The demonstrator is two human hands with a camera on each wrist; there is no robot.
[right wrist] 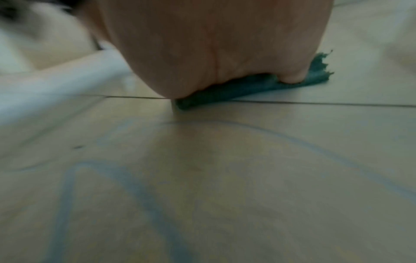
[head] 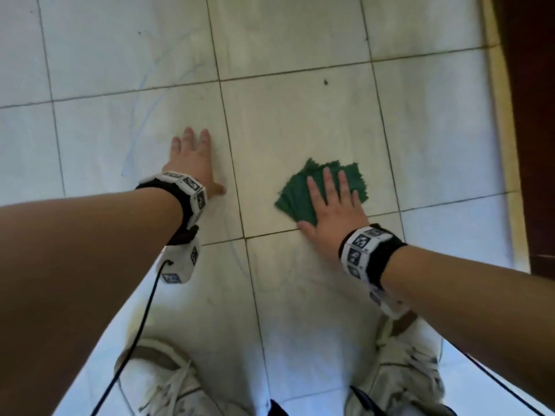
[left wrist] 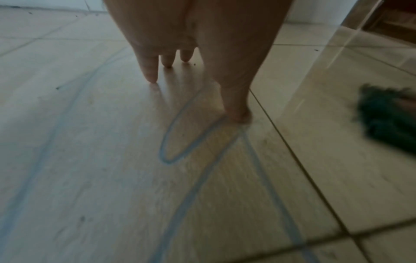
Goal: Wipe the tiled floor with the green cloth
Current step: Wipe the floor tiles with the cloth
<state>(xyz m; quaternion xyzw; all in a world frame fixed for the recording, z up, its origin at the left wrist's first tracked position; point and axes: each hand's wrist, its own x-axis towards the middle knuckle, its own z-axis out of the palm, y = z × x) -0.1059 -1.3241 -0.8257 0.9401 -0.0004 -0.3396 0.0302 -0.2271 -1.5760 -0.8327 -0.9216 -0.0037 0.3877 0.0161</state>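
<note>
A folded green cloth [head: 300, 193] lies flat on the pale tiled floor [head: 300, 121], just beyond a grout line. My right hand [head: 333, 202] presses down on it with straight, spread fingers; the cloth's frayed far edge sticks out past them. In the right wrist view the palm [right wrist: 213, 44] sits on the green cloth [right wrist: 225, 92]. My left hand [head: 192, 163] rests flat on the neighbouring tile to the left, fingers straight, holding nothing. The left wrist view shows its fingertips [left wrist: 150, 74] touching the floor and the cloth [left wrist: 387, 119] blurred at the right.
Faint blue scribbled lines [left wrist: 180, 135] cross the tiles near the left hand and under the right wrist [right wrist: 126, 183]. A dark speck [head: 326, 82] lies ahead of the cloth. A dark wooden door or frame [head: 531, 115] bounds the right side. My two shoes [head: 162, 382] stand below.
</note>
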